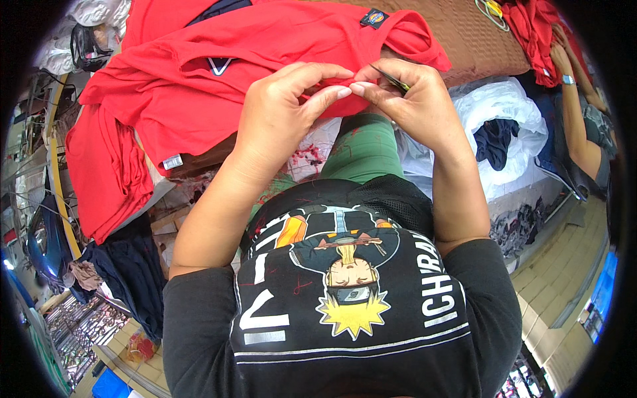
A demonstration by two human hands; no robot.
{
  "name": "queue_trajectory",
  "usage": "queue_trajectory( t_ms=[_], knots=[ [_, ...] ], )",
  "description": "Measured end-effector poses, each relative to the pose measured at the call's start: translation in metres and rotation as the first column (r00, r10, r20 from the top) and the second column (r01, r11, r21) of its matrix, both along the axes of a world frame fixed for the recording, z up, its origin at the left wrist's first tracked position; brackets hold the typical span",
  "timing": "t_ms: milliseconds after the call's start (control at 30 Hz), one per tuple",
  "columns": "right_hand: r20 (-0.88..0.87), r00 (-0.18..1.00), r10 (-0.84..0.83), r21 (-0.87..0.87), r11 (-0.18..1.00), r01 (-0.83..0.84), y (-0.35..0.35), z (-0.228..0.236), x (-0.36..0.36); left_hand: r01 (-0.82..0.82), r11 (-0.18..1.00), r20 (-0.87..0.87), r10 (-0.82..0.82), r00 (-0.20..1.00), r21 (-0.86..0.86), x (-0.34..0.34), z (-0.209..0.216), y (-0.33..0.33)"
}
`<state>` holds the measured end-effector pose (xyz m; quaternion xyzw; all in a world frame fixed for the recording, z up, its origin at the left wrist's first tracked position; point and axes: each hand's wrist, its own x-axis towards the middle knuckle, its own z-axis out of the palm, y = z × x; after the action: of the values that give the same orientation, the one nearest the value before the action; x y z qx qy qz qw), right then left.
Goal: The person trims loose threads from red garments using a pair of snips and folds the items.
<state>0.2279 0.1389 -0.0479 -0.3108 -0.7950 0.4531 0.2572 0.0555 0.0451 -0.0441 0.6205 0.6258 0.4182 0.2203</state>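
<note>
A red garment (192,79) spreads over my lap and the surface before me, with a dark label (374,18) near its far edge. My left hand (285,96) is closed, thumb and forefinger pinching a fold of the red cloth. Right beside it, my right hand (415,96) pinches the same fold, the two thumb tips almost touching. Tucked in the right hand is a small pair of thread snips (393,79), its dark pointed blade showing above the fingers. The exact bit of cloth between the fingertips is mostly hidden.
A brown quilted cover (464,46) lies under the garment. To the right stands a white plastic bag (468,109) with dark cloth (496,142) in it. Farther right, a co-worker's arm (577,119) reaches to another red garment (531,40). Dark cloth (129,272) hangs at left.
</note>
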Motion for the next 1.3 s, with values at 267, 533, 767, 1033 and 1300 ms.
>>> queue_trajectory(
  t_ms=[267,533,767,1033,1300],
  knots=[
    [0.041,0.998,0.046,-0.040,0.998,-0.044,0.000,0.006,-0.001,-0.001,0.998,0.048,0.004,0.999,-0.058,-0.001,0.020,0.008],
    [0.001,0.972,0.236,0.151,0.960,-0.234,0.017,0.021,0.015,0.124,0.979,0.270,-0.077,0.960,-0.161,-0.007,0.019,0.012],
    [-0.009,0.963,0.270,0.136,0.954,-0.266,0.021,0.015,0.012,0.133,0.980,0.290,-0.085,0.953,-0.149,-0.006,0.022,0.013],
    [0.002,0.965,0.263,0.192,0.947,-0.258,0.019,0.014,0.005,0.128,0.980,0.255,-0.087,0.963,-0.151,-0.006,0.022,0.013],
    [0.110,0.954,0.279,0.307,0.903,-0.300,0.019,0.019,0.004,0.143,0.987,0.110,-0.134,0.985,-0.076,-0.006,0.027,0.012]
  ],
)
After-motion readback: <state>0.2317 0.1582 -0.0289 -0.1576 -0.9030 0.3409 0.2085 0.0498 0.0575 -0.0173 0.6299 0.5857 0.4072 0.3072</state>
